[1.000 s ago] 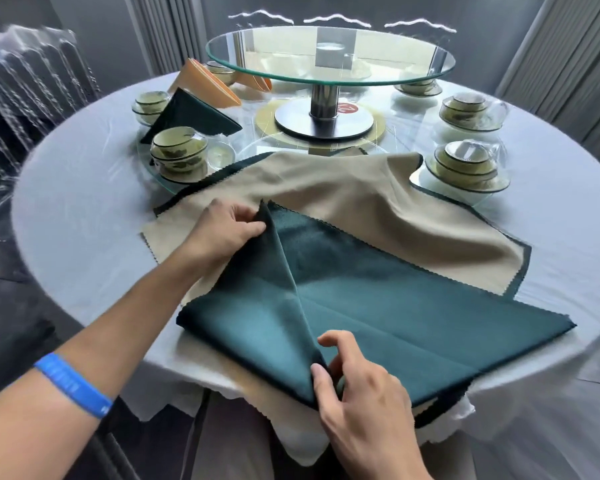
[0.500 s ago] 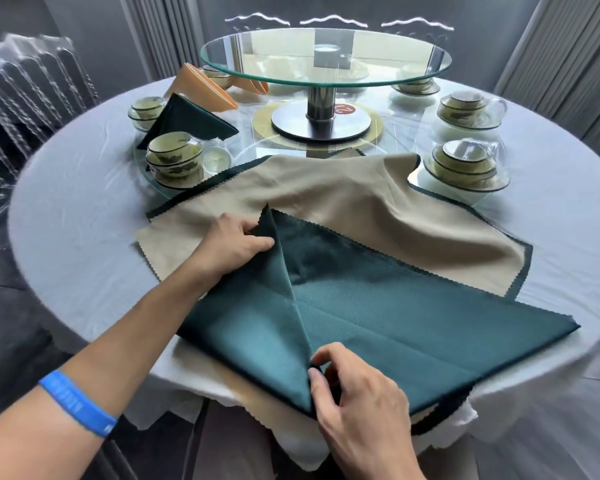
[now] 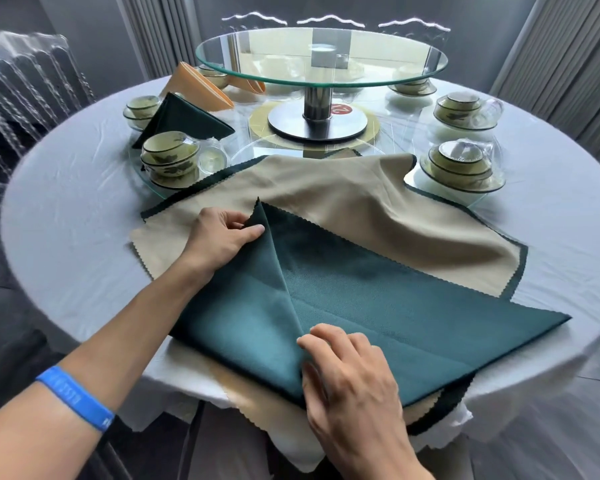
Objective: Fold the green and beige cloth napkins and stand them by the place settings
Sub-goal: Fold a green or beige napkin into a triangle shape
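Green napkin (image 3: 378, 306) lies part-folded on the near edge of the round desk (image 3: 66, 237), on top of a spread beige napkin (image 3: 343, 209); more beige and dark cloth shows under it at the rim

Left hand (image 3: 219, 237) pinches the folded-over far corner, thumb on top. Right hand (image 3: 354, 372), fingers curled, pins and pinches the near end of the diagonal crease. Both grips grasping cloth, neither released

Handling, by judgement: light, limp, woven cloth with pinked edges; holds a pressed crease but slumps if lifted by one corner. Best taken at corners and along the fold line, and flattened with the palm. Layers beneath may slide on the tablecloth

Against the frame a second back: left hand and its corner sit slightly nearer the crease, flap flatter; right hand has barely shifted

Folded green napkin (image 3: 187, 116) and orange one (image 3: 198, 88) already stand by the far-left bowls (image 3: 168, 157)
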`<state>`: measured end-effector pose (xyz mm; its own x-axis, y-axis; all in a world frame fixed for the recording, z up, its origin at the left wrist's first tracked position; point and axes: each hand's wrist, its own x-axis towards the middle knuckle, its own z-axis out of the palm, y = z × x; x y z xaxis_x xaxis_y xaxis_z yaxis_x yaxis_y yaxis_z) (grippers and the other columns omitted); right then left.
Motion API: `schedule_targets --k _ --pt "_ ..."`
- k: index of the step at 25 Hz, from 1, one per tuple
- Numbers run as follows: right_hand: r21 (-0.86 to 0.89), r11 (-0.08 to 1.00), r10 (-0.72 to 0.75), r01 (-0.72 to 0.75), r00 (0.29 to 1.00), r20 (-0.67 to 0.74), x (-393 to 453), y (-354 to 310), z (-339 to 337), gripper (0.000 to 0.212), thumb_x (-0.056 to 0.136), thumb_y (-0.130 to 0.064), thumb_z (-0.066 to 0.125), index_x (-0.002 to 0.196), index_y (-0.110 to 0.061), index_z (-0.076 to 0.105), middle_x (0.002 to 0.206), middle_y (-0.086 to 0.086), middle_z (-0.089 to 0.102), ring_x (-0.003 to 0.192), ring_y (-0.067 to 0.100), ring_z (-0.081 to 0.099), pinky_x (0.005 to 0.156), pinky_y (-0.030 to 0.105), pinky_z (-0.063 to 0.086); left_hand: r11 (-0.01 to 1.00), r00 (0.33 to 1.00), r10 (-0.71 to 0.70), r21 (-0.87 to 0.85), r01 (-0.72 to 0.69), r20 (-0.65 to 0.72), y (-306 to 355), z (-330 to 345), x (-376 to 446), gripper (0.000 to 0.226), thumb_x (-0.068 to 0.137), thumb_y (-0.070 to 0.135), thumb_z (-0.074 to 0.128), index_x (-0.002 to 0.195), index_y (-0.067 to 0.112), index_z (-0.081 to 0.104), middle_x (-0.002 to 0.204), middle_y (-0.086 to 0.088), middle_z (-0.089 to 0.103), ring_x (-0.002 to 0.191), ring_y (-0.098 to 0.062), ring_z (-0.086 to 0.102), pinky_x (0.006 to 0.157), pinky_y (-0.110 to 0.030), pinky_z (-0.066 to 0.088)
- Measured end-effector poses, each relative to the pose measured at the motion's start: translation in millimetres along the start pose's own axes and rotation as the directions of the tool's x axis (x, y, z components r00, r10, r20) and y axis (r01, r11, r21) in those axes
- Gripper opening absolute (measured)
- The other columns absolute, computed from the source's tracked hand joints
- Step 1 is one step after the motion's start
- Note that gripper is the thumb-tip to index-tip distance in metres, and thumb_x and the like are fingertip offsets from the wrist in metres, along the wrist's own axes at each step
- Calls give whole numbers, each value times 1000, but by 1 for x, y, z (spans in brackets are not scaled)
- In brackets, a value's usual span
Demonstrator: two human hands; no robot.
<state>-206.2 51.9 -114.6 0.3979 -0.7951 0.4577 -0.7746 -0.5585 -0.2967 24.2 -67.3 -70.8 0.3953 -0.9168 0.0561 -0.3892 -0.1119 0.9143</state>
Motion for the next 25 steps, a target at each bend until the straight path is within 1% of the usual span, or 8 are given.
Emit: schedule_targets --k 3,7,12,14,16,19,22,25 --pt "10 1000 -6 6 1000 17 -3 2 2 23 85 -33 50 99 -27 67 117 -7 64 88 21 60 68 34 49 1000 1000 5 -11 -5 -15 -6 1 5 13 83 16 78 73 22 73 53 16 64 49 4 54 52 -13 45" --pt "-62 997 -49 54 996 69 -10 8 15 33 90 -33 46 111 -22 68 129 -3 63 110 26 62 92 35 39 996 998 52 69 -49 -47 -15 4 13 9 84 26 78 77 21 75 63 6 61 56 -6 52 59 -20 44" --pt "-182 983 53 -4 963 265 -17 7 20 62 103 -43 11 140 -17 53 149 -1 47 136 26 45 107 44 27 986 993 111 131 -106 -36 -23 8 17 15 84 32 76 89 18 78 71 0 64 62 -11 55 67 -27 49" --pt "-211 977 87 -23 949 302 -16 4 22 66 102 -46 8 143 -16 49 151 1 43 138 26 42 107 45 26 931 976 191 333 -147 -104 -17 6 12 22 86 34 74 102 19 74 91 -4 66 80 -17 62 82 -34 53" --pt "-226 974 105 -33 944 312 -16 4 23 67 102 -47 7 143 -15 49 152 2 42 138 27 42 107 46 26 815 928 345 535 -224 -138 -6 1 -16 32 87 33 69 117 20 67 114 -7 61 104 -28 58 95 -43 47" --pt "-241 970 99 -25 949 298 -18 6 24 68 101 -47 7 143 -14 48 152 4 42 138 28 42 108 47 26 719 840 542 536 -443 -32 -2 -3 -103 30 87 26 59 114 18 68 116 1 63 105 -26 58 91 -43 45" --pt "-252 968 84 -9 954 288 -17 5 24 67 102 -47 8 144 -13 47 152 5 41 139 28 40 109 48 26 784 916 379 573 -241 -133 -30 -20 -157 41 84 38 53 122 24 63 122 10 62 110 -20 53 91 -39 39" --pt "-254 967 60 14 958 280 -18 5 25 66 102 -47 9 145 -13 46 153 5 41 140 28 38 110 48 26 934 976 60 357 19 -209 -57 -51 -150 46 77 51 59 121 38 59 105 25 63 102 -13 56 92 -44 47"
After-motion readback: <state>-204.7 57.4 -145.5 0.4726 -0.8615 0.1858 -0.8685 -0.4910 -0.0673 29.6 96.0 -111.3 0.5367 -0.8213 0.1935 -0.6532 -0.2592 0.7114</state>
